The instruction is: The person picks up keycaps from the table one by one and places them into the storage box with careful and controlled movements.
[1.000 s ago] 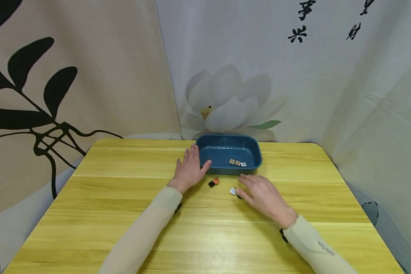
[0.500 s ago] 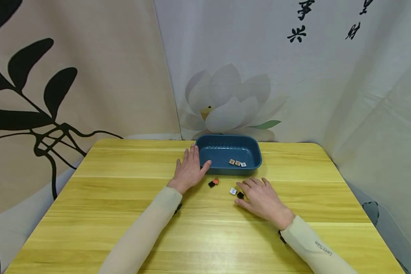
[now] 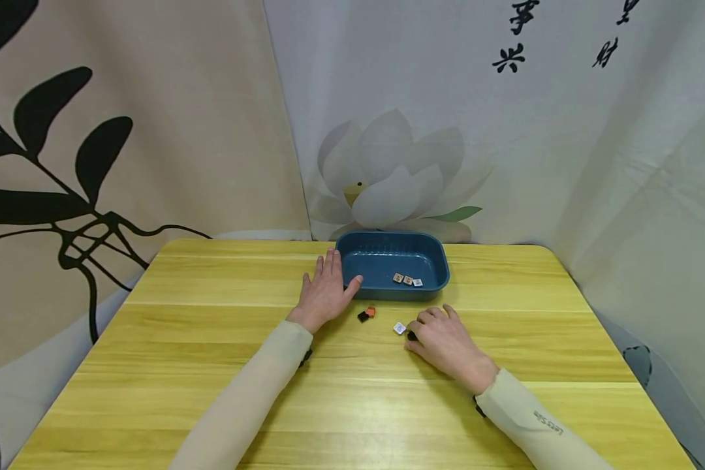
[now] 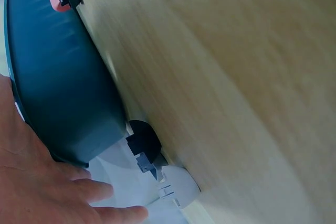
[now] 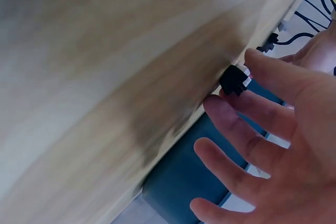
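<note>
Right hand [image 3: 448, 343] closed round black block [image 3: 412, 336], clear of tray edge [image 3: 395, 293]

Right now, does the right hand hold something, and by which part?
The right hand has the black piece between thumb and forefinger; grip cannot be confirmed.

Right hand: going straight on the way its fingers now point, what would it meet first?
Likely the black piece, at the front of the right hand; contact is unclear. Just past it, the white piece looks next in line.
</note>
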The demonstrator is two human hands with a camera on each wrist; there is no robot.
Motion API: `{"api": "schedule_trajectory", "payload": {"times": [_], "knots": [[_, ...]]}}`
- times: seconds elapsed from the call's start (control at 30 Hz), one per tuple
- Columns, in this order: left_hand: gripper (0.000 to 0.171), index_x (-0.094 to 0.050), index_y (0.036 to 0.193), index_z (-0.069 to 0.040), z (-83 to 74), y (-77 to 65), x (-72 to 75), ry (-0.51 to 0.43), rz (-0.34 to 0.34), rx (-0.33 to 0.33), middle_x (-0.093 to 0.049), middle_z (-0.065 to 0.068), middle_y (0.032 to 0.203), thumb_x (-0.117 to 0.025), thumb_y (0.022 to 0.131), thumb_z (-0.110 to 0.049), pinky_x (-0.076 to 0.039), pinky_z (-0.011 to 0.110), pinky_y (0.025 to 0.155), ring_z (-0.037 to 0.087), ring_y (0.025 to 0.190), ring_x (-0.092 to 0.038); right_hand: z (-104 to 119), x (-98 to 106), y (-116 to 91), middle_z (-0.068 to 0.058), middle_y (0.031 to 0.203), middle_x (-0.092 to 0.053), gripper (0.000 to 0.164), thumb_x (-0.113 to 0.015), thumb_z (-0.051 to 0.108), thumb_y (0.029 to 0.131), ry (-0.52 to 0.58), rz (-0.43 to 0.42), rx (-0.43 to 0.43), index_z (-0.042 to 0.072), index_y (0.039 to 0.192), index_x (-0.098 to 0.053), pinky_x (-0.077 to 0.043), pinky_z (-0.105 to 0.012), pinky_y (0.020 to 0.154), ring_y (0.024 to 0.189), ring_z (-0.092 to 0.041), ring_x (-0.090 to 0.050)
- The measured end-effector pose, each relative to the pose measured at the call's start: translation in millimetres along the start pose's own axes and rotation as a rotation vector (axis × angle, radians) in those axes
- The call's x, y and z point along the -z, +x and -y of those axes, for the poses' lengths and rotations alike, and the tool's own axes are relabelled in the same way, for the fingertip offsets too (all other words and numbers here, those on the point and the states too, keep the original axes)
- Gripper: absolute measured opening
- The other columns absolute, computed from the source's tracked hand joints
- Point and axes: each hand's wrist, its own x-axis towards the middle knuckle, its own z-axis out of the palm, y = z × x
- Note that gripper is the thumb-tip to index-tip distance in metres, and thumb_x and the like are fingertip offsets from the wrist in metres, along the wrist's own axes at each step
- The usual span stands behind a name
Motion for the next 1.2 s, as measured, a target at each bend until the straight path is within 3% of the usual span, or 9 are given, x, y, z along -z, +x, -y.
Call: {"api": "schedule_trajectory", "payload": {"times": [0.2,0.5,0.97,1.2], "knots": [[0.094,-0.007,0.166,-0.001,-0.4,-0.1,-0.1,0.008,-0.001,-0.001,-0.002,0.014,0.174,-0.032,0.105,-0.068,-0.018,0.069,0.119,0.039,0.158,-0.010,1.7,0.6,1.4,-0.004,0.101,-0.072,0.014,-0.080,0.027,0.092,-0.010,0.024,0.002,0.016,0.100,-0.078,-0.043,-0.067,0.102,0.108,-0.033,-0.065],[0.094,-0.007,0.165,-0.001,-0.4,-0.2,0.6,0.007,-0.001,-0.005,-0.002,0.015,0.174,-0.032,0.105,-0.068,-0.019,0.070,0.118,0.039,0.158,-0.010,1.8,1.8,0.7,-0.004,0.101,-0.073,0.012,-0.080,0.022,0.092,0.004,0.023,0.015,0.015,0.102,-0.079,-0.044,-0.065,0.102,0.107,-0.032,-0.065],[0.093,-0.006,0.166,-0.002,-0.5,0.0,0.3,0.003,0.003,0.007,-0.001,0.014,0.174,-0.033,0.105,-0.067,-0.018,0.068,0.119,0.039,0.158,-0.009,-5.9,13.5,2.0,-0.006,0.096,-0.073,0.015,-0.084,0.014,0.086,0.019,-0.185,0.054,0.008,0.099,-0.078,-0.053,-0.054,0.091,0.093,-0.030,-0.069],[0.094,-0.005,0.166,-0.003,-0.2,0.2,0.0,0.009,0.016,0.018,0.000,0.013,0.174,-0.031,0.104,-0.069,-0.017,0.068,0.120,0.038,0.159,-0.007,-8.2,19.8,5.6,-0.005,0.096,-0.072,0.018,-0.085,0.014,0.087,0.056,-0.226,0.033,0.006,0.102,-0.078,-0.055,-0.049,0.089,0.090,-0.026,-0.068]]}}
